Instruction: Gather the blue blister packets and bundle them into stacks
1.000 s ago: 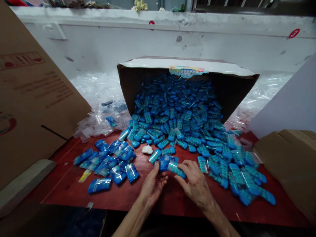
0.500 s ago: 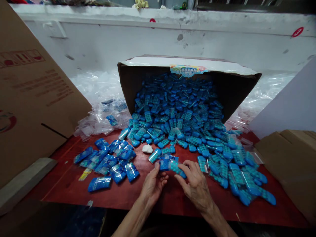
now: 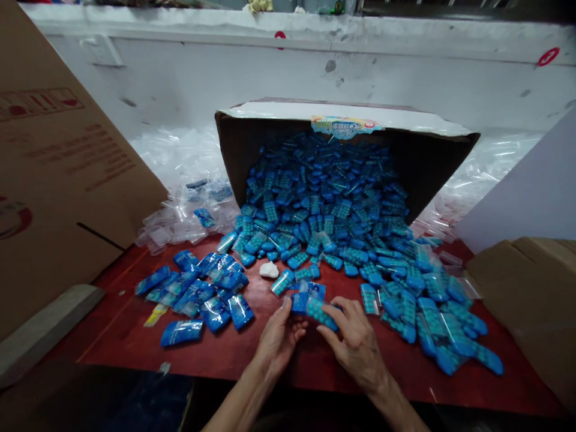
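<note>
My left hand (image 3: 279,336) pinches a dark blue printed sleeve (image 3: 299,303) between thumb and fingers. From the right, my right hand (image 3: 356,339) grips a small blue case of teal balls (image 3: 318,312) by its lower end. The case's upper end meets the sleeve's right edge; whether it is inside cannot be made out. Just beyond my hands lie another blue printed piece (image 3: 317,290) and a loose case (image 3: 282,282). Left of them is a group of cases in blue printed sleeves (image 3: 195,297).
An overturned carton (image 3: 225,162) spills a heap of blue cases (image 3: 315,204) onto the red table (image 3: 270,366). Clear plastic sleeves (image 3: 180,210) pile up behind. Cardboard boxes stand left (image 3: 67,156) and right (image 3: 526,300). A white lump (image 3: 269,270) lies mid-table.
The case in my right hand has tilted slightly, and its upper end has shifted a little left against the sleeve. My left hand stays almost in place.
</note>
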`<action>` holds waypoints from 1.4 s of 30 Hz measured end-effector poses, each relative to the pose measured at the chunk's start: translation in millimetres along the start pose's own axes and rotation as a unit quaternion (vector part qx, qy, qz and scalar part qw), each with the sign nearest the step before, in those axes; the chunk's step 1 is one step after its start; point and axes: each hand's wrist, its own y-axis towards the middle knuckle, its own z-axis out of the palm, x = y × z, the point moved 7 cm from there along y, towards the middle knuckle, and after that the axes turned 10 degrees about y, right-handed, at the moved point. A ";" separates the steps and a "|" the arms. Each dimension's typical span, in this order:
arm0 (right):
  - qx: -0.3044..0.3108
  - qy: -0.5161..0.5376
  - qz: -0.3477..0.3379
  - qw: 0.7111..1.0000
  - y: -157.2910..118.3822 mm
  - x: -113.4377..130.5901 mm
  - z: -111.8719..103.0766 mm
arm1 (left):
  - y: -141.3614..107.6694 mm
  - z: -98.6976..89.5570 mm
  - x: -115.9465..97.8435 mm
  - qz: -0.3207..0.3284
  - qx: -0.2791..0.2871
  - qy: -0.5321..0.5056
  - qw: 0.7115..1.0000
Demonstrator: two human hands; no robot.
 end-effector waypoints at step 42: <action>-0.023 -0.066 -0.092 0.993 -3.2 11.1 -6.0 | -2.9 2.8 -1.3 -0.031 0.004 0.013 0.999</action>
